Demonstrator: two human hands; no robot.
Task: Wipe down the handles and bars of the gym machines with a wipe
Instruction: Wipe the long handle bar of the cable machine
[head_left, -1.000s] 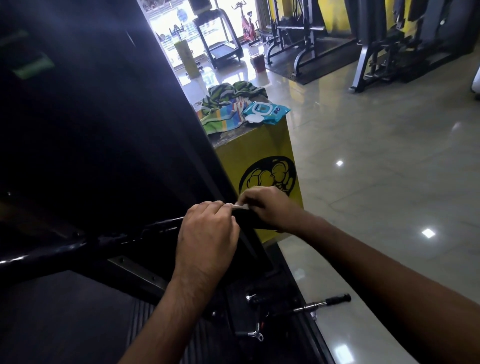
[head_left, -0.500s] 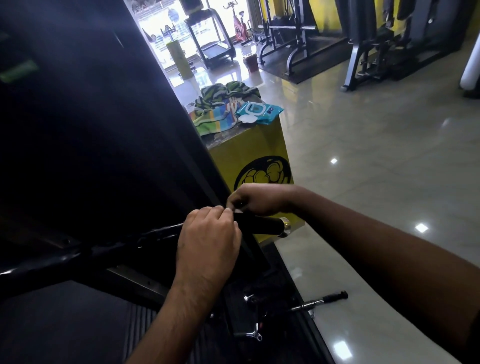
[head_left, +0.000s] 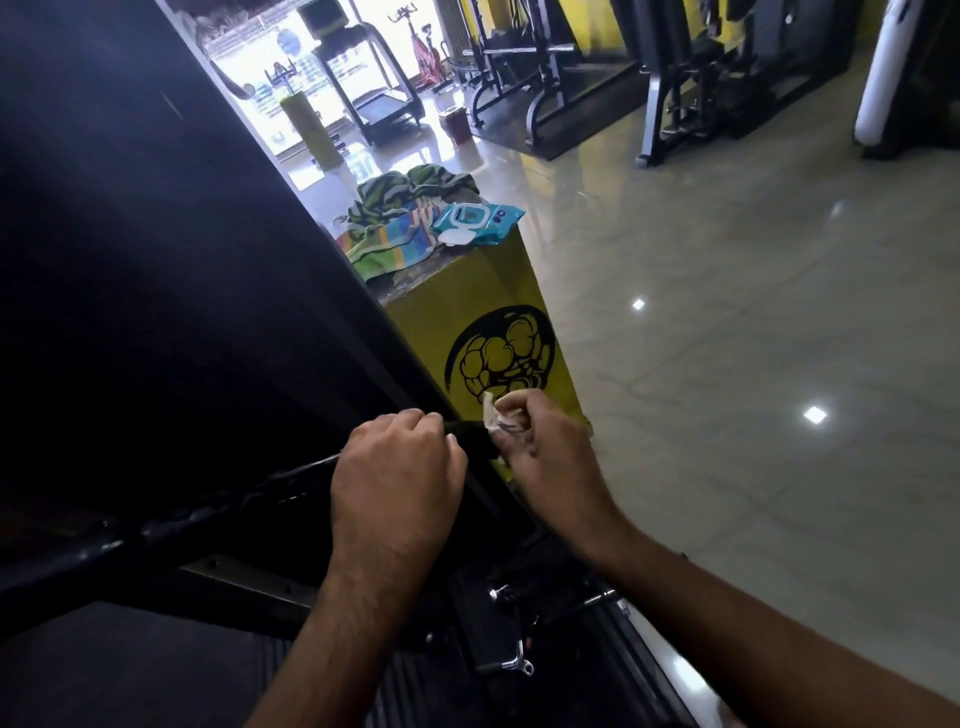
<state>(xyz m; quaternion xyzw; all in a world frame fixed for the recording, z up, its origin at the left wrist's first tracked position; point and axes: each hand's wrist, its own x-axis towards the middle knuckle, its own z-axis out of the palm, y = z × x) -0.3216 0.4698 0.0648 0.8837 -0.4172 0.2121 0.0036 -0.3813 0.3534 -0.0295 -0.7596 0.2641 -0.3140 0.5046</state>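
A black machine bar (head_left: 249, 499) runs from the lower left up to its dark grip (head_left: 470, 435) at centre. My left hand (head_left: 397, 480) curls around the grip from above. My right hand (head_left: 540, 441) sits at the grip's outer end and holds a crumpled white wipe (head_left: 493, 418) around it, so the end of the handle is hidden. A blue pack of wipes (head_left: 475, 221) with its white lid open lies on top of a yellow box (head_left: 483, 312) just behind the hands.
A striped towel (head_left: 395, 228) lies beside the pack on the box. A dark slanted machine panel (head_left: 182, 260) fills the left. A cable handle with chrome clips (head_left: 506, 660) lies below on the black base. Glossy tiled floor (head_left: 753, 338) spreads right; more machines (head_left: 691, 78) stand far back.
My right hand slid outward along the grip to cover its end, and the white wipe now shows in its fingers. The left hand has kept its hold on the grip.
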